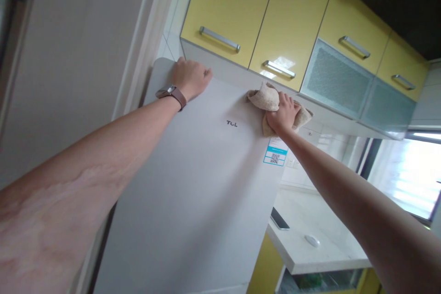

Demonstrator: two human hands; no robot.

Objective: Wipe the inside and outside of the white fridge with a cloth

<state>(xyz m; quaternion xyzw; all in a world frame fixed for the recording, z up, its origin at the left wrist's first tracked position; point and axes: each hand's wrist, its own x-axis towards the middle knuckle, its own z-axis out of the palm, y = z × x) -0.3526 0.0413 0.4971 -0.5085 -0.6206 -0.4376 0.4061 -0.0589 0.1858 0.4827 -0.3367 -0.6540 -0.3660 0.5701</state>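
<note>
Head view. The left forearm lies nearest the camera, extending from the lower left edge toward the upper center. A wristwatch with a brown strap is fitted at its wrist. The left hand is positioned at the upper left edge of a white appliance. Its fingers are bent and partly hidden; whether they grip the edge or only rest there cannot be determined.

The right forearm enters from the lower right. The right hand holds a beige cloth against the upper right area of the appliance, fingers laid over the fabric. The cloth is bunched on the left side of this hand and projects past it on the right. A label with a QR code is located just below the cloth. The mark "TCL" is placed between the two hands, at a lower level.

Yellow cabinets with metal handles are mounted above the appliance. To the lower right, a white desk carries a dark flat device and a white oval object. A bright window is behind the right forearm.
</note>
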